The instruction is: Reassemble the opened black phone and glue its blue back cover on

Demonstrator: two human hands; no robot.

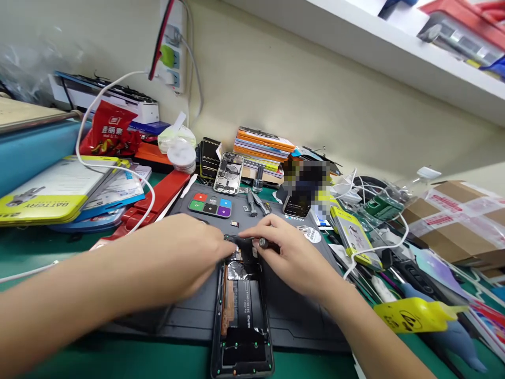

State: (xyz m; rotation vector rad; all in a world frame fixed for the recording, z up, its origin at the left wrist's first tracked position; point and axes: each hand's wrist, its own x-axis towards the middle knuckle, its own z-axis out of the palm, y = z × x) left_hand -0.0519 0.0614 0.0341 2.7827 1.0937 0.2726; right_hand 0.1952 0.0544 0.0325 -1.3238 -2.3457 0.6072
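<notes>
An opened phone (246, 305) lies lengthwise in front of me, its battery, foil and inner parts exposed. My left hand (197, 250) is at its upper left edge with the fingers curled in; whatever they pinch is hidden. At the upper right corner is my right hand (286, 247), thumb and index finger bent over the phone's top. A slim dark screwdriver (265, 242) is tucked in this hand, its round handle end showing. Just above the phone a small SIM tray (234, 223) rests on the grey mat (185, 321).
Behind the phone are a coloured pad (210, 205), two metal tools (256, 202) and another opened phone (229, 173). A yellow bottle (416, 315) stands out at the right near my forearm. Boxes (51, 189) and a white cable (148, 197) crowd the left.
</notes>
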